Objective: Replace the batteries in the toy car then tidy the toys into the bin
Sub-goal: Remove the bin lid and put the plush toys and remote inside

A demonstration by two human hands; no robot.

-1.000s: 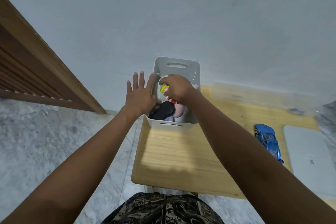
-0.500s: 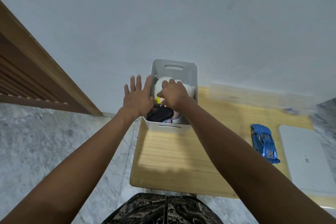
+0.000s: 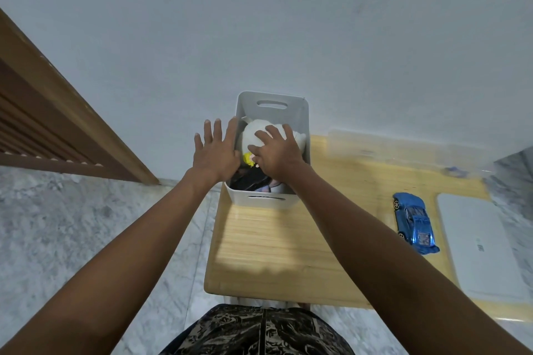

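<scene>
Inside the bin [image 3: 301, 112], white plush [image 3: 253, 132] under flat right hand [image 3: 278, 150]; left hand [image 3: 215, 150] open on rim.

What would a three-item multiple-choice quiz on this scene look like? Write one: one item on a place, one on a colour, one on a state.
1. Where does the toy car lie?
A. inside the bin
B. on the wooden table, right of the bin
C. on the floor

2. What colour is the toy car?
A. red
B. green
C. blue

3. How is the left hand?
A. fingers straight, against the bin's left wall
B. gripping the car
C. resting on the lap

Key: 1 B, the car sits on the table, apart from the bin. 2 C, its body is shiny blue. 3 A, the fingers are spread flat along the bin's side.
</scene>
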